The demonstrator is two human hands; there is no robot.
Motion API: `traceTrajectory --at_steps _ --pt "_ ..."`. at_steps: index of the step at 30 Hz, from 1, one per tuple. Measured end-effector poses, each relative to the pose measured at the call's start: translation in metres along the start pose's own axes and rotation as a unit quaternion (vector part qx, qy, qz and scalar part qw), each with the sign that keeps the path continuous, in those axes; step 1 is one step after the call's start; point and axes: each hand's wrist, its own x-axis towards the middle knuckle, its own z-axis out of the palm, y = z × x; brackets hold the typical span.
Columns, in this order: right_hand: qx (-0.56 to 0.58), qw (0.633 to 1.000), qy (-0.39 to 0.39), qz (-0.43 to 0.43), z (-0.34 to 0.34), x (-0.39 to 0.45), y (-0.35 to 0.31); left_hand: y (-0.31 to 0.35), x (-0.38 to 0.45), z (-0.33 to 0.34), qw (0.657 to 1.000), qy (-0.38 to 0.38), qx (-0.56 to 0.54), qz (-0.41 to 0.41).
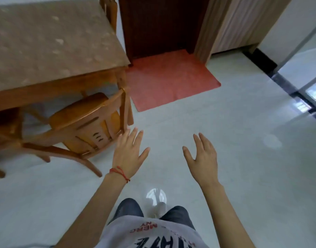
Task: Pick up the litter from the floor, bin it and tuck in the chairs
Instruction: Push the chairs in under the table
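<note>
A wooden chair (82, 122) stands at the near right corner of the table (46, 51), its seat partly under the tabletop and its curved back toward me. My left hand (128, 154), with a red string on the wrist, is held out flat with straight fingers just right of the chair's back; I cannot tell whether the fingertips touch it. My right hand (202, 158) hovers over bare floor, fingers straight, holding nothing. No litter or bin is in view.
A second wooden chair (5, 136) shows at the left edge, another chair back (109, 13) behind the table. A red mat (171, 81) lies before a dark door (162, 24). A black floor strip (278, 77) runs at right. Pale tile floor (225, 140) spreads ahead.
</note>
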Motion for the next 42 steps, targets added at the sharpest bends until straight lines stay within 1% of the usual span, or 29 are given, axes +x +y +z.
traceTrajectory --at_steps 3,9,13,16,18,20,22,26,28,31,33,35,39,42 --pt "0.003 0.997 -0.043 -0.061 0.010 0.016 -0.013 -0.012 -0.014 -0.006 0.997 0.030 -0.003 -0.072" --pt "-0.003 0.979 -0.112 -0.170 0.039 0.038 -0.050 -0.042 -0.040 -0.017 0.978 0.049 -0.005 -0.202" --pt "-0.011 0.965 -0.135 -0.225 0.060 0.049 -0.079 -0.062 -0.055 -0.021 0.964 0.073 -0.007 -0.254" --pt "-0.013 0.958 -0.149 -0.246 0.073 0.056 -0.102 -0.080 -0.059 -0.024 0.956 0.083 -0.012 -0.281" --pt "-0.003 0.953 -0.151 -0.261 0.081 0.059 -0.116 -0.092 -0.059 -0.025 0.948 0.084 -0.016 -0.308" --pt "0.004 0.948 -0.143 -0.284 0.087 0.064 -0.128 -0.102 -0.055 -0.026 0.943 0.096 -0.026 -0.317" --pt "0.007 0.945 -0.140 -0.294 0.094 0.072 -0.141 -0.113 -0.050 -0.027 0.942 0.112 -0.033 -0.315" --pt "0.005 0.948 -0.142 -0.286 0.110 0.086 -0.157 -0.131 -0.041 -0.029 0.935 0.116 -0.053 -0.331" --pt "0.019 0.948 -0.151 -0.280 0.116 0.091 -0.162 -0.137 -0.037 -0.029 0.927 0.128 -0.082 -0.343" --pt "0.062 0.947 -0.185 -0.254 0.124 0.100 -0.168 -0.144 -0.029 -0.027 0.906 0.150 -0.153 -0.364" --pt "0.115 0.947 -0.200 -0.224 0.129 0.106 -0.175 -0.149 -0.020 -0.027 0.881 0.186 -0.215 -0.378" --pt "0.156 0.944 -0.217 -0.192 0.133 0.114 -0.181 -0.150 -0.010 -0.028 0.841 0.221 -0.273 -0.411" --pt "0.239 0.924 -0.284 -0.093 0.140 0.137 -0.191 -0.152 0.009 -0.030 0.744 0.250 -0.376 -0.493" --pt "0.258 0.917 -0.299 -0.047 0.146 0.152 -0.200 -0.161 0.024 -0.034 0.666 0.266 -0.439 -0.542"
